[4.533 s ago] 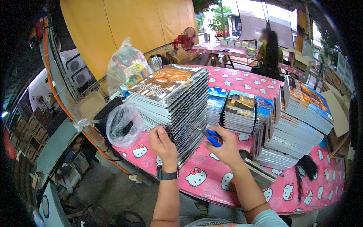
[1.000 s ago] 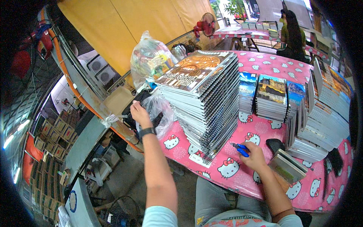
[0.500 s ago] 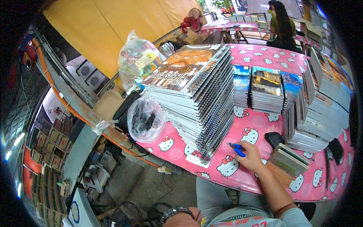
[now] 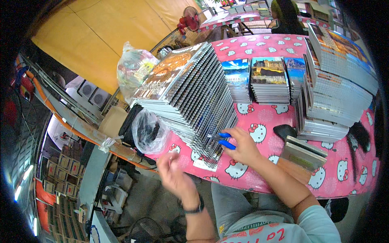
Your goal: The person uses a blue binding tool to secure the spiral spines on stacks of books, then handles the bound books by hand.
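Note:
A tall leaning stack of spiral-bound notebooks point(image 4: 190, 95) stands on the pink patterned table point(image 4: 265, 129). My right hand point(image 4: 242, 146) grips blue-handled pliers point(image 4: 222, 140), whose tip touches the wire spines low on the stack. My left hand point(image 4: 175, 177), blurred and with a dark watch on its wrist, hovers just off the table's front edge below the stack with its fingers apart, holding nothing I can make out.
A clear plastic bag point(image 4: 150, 131) of black items lies left of the stack. Another filled bag point(image 4: 133, 69) sits behind it. More stacks of notebooks point(image 4: 269, 79) and a big pile point(image 4: 342, 81) fill the right side. A person point(image 4: 288, 16) sits at the far end.
My left hand has come back from the plastic bags at the left and now hovers by the table's front edge. My right hand has stayed by the stack with the pliers.

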### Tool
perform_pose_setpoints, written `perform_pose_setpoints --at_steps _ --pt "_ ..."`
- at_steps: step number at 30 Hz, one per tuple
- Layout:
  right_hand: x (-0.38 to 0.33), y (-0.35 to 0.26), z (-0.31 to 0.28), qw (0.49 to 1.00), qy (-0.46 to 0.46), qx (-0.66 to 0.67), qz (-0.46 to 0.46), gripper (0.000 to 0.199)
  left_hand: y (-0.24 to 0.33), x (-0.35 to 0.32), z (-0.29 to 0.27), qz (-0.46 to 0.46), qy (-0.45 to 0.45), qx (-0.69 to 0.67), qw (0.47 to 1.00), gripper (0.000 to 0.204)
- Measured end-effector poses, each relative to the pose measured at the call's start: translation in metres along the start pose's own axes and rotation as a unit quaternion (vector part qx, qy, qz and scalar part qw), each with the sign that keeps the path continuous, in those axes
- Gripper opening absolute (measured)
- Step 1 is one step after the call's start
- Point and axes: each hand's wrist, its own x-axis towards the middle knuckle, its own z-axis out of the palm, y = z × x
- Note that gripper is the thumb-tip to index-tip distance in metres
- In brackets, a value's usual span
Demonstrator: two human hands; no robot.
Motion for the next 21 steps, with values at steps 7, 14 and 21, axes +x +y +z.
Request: perform_pose_setpoints --at_steps 7,14,21 --pt "0.016 -0.023 0.008 0.997 -0.004 -0.076 -0.024 0.045 -0.064 -0.013 0.035 -0.006 -0.015 0.055 0.998 0.034" --pt "0.02 -0.024 -0.002 0.993 -0.02 -0.112 -0.027 0.034 -0.071 -0.01 0.055 0.009 0.044 0.082 0.996 0.027" --pt "0.014 -0.017 -0.005 0.992 -0.015 -0.124 -0.023 0.041 -0.072 -0.007 0.053 -0.011 0.062 0.117 0.991 0.031"
